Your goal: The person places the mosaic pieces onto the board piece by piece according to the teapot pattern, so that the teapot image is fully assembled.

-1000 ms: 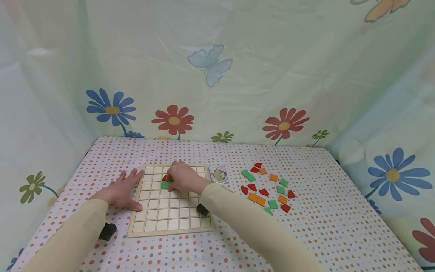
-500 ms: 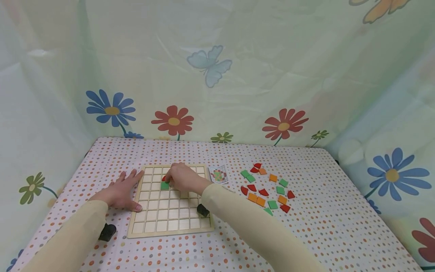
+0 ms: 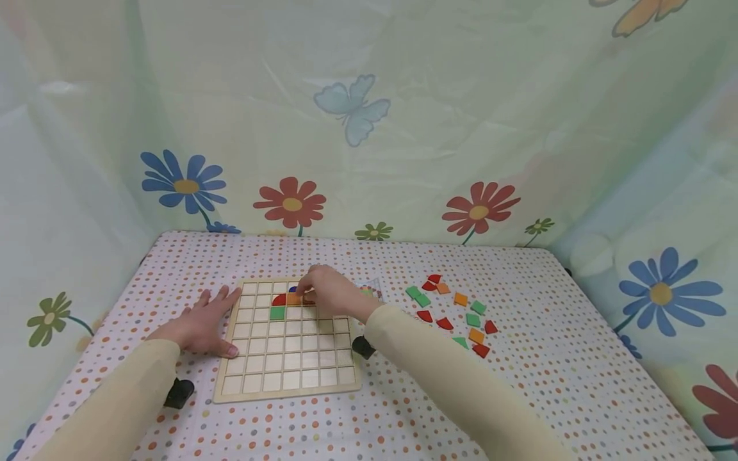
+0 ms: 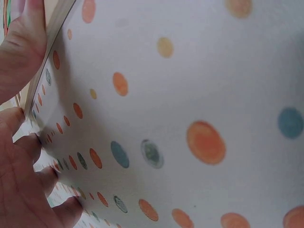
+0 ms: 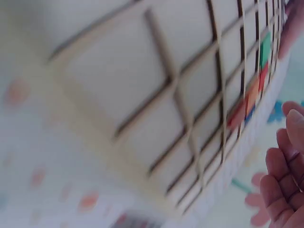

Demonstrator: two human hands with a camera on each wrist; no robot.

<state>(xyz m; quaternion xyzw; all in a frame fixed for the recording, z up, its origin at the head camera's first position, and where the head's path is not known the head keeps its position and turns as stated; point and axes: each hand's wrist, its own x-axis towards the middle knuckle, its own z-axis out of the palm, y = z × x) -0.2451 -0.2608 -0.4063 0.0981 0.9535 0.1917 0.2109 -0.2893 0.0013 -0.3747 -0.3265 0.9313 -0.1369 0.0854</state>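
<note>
My right hand (image 3: 333,293) hovers over the back of a wooden grid board (image 3: 262,346). Its fingers are loosely curled (image 5: 287,180), and no piece shows among them in the right wrist view. Near its fingertips, an orange square (image 3: 294,299) lies in the grid beside a red quarter-round piece (image 3: 279,299), with a green square (image 3: 277,313) in front. A blue piece (image 3: 293,289) shows behind the orange one. Another red piece (image 5: 236,114) is visible in the right wrist view. My left hand (image 3: 198,323) lies spread at the board's left edge, thumb (image 4: 21,52) against the frame.
Loose red, green and orange pieces (image 3: 460,299) lie scattered right of the board. A picture card (image 3: 373,286) is partly covered by the right hand. The right sleeve (image 3: 438,378) crosses the polka-dot tablecloth (image 3: 323,426). Patterned curtains surround the table.
The right hand has shifted right along the board, uncovering the orange square and the blue piece. Its sleeve now covers some loose pieces and the hand part of the card. The left hand stays in place.
</note>
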